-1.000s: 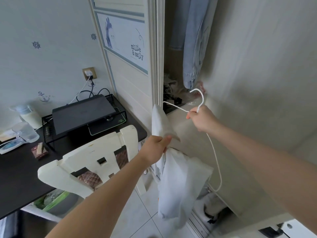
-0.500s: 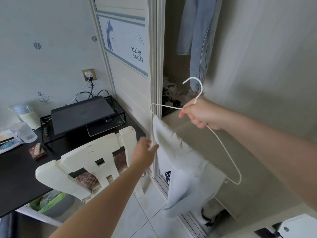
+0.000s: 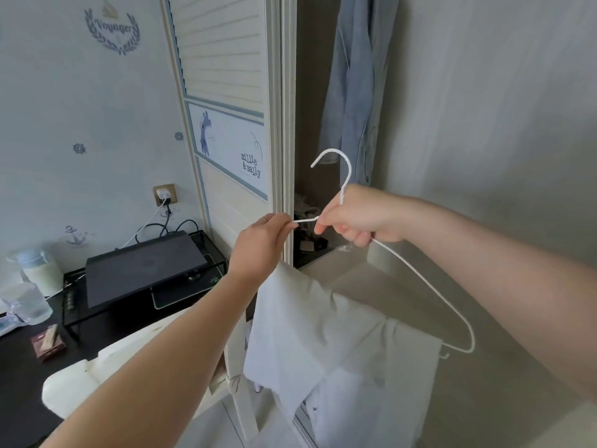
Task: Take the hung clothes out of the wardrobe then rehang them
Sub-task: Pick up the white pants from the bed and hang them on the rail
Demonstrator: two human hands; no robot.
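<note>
Head view, left hand [image 3: 261, 244], right hand [image 3: 358, 218] gripping hanger [image 3: 423, 279], wardrobe opening [image 3: 310, 124] behind

This is a bedroom in a home. A wardrobe [image 3: 226, 76] holds a hanging blue shirt [image 3: 352, 92]. Boat stickers [image 3: 111, 27] dot the wall, near a dark tabletop [image 3: 19, 383] and a chair [image 3: 77, 383].

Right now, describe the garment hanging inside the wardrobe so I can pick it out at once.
Start at the open wardrobe, right of the slatted sliding door. High in that gap hangs a pale blue garment. Unlike the white garment draped on the white hanger, which the left hand and right hand hold in front, it is blue and untouched.
</note>
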